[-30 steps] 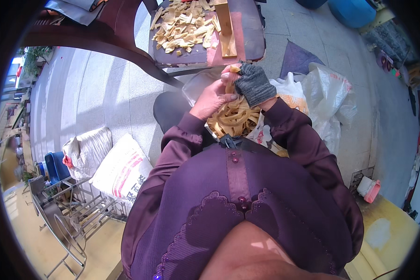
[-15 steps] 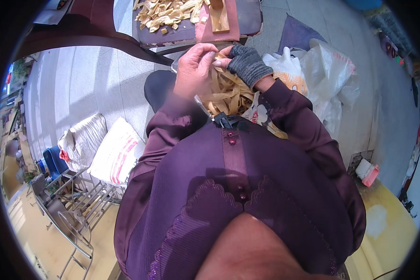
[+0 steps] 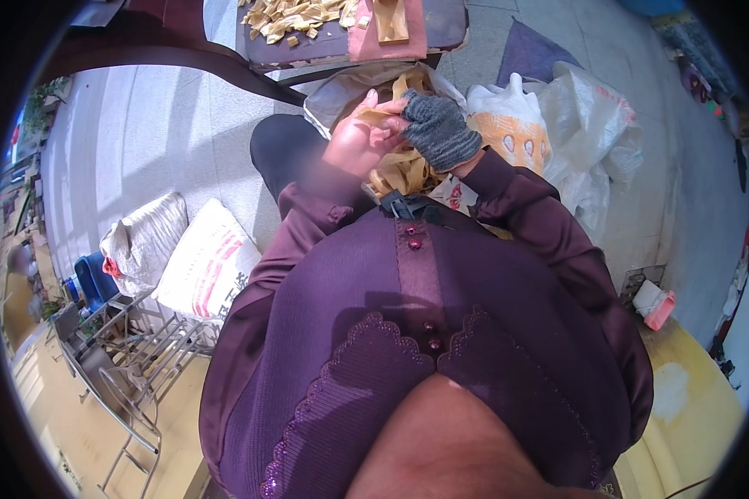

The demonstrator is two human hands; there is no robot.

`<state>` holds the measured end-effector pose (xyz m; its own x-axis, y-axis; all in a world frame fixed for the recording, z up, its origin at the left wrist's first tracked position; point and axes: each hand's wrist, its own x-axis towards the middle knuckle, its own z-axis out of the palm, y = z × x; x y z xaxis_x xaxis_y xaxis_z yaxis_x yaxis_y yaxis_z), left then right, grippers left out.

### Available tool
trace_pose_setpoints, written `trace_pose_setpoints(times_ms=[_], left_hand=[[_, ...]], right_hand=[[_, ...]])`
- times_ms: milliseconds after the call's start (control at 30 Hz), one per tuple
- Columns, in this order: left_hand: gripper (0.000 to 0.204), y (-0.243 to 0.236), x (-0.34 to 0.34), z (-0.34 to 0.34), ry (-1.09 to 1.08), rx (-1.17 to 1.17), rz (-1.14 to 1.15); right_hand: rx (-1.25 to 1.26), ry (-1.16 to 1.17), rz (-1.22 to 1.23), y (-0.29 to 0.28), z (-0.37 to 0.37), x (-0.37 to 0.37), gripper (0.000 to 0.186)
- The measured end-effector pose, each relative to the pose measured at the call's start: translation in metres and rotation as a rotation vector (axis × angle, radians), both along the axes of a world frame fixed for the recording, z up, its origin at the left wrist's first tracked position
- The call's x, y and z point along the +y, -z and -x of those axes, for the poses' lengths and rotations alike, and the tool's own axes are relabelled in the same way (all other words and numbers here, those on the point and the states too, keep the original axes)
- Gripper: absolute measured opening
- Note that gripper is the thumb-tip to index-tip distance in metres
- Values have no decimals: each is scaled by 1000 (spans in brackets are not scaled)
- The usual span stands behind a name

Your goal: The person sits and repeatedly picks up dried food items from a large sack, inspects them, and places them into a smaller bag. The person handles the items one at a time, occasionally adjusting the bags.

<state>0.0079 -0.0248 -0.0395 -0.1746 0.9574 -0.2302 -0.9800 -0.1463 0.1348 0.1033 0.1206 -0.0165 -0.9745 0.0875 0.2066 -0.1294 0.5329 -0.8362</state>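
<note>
— Nearest items?
— Left hand, bare, upper centre of frame: palm turned up, fingers loosely extended. Tan strip, one, lying across the fingers.

— Long axis of strip?
— Roughly left to right across the frame, slightly raised toward the right end. In contact with left hand, hence nearer to it.

— Right hand?
— Right hand, in a grey fingerless glove, just right of the strip; fingers directed left, toward the strip's right end. Pinching or merely touching: impossible to say, partly hidden by the glove.

— Beneath and around?
— Heap of tan strips, tangled, visible below and above the hands. White bag, around the heap, rim showing at upper centre.

— Right of that?
— White-and-orange bag, upper right of centre; clear plastic bag just beside; purple cloth beyond.

— Farthest, top edge?
— Dark chair seat. Upon it: cut tan pieces, loose, at left; pink cloth, at right; wooden trough, on the pink cloth.
</note>
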Motion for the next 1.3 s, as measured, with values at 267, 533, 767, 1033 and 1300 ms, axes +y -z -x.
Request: trace_pose_setpoints(times_ms=[267, 533, 767, 1033, 1300], left_hand=[[37, -11, 26, 14, -155, 367, 364], [20, -41, 24, 12, 102, 1233, 470], [28, -59, -8, -25, -918, 1929, 653], [17, -74, -14, -40, -1017, 2126, 478], [21, -65, -4, -60, -314, 918, 173]], right_hand=[[-165, 62, 625, -13, 20, 12, 27], [178, 307, 39, -36, 23, 10, 24], [-185, 44, 1040, -32, 11, -14, 18], [206, -8, -120, -80, -33, -26, 27], [314, 46, -243, -64, -37, 15, 27]])
